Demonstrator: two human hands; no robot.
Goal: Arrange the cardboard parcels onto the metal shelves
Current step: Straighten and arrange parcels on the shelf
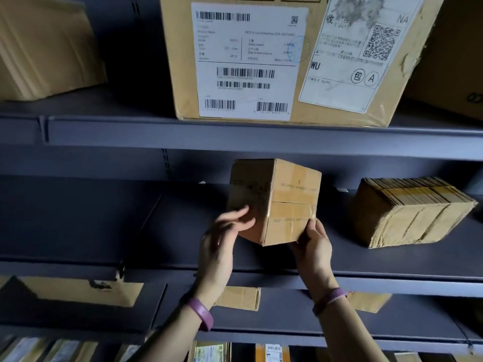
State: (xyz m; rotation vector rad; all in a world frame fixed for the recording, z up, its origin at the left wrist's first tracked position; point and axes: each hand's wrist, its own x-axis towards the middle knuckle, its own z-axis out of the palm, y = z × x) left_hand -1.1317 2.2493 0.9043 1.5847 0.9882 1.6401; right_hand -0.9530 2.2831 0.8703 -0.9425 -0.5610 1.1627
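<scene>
Your left hand (224, 231) is clasping the left side of the small parcel (277, 202) over the middle shelf (104, 231). Your right hand (313, 244) is pinching its lower corner.

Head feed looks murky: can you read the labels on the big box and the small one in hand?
Head view: dim, shelf in deep shadow; big box barcodes clear, fine print soft; small box print unreadable; left hand motion-blurred; wide lens bends the shelf edges.
</scene>
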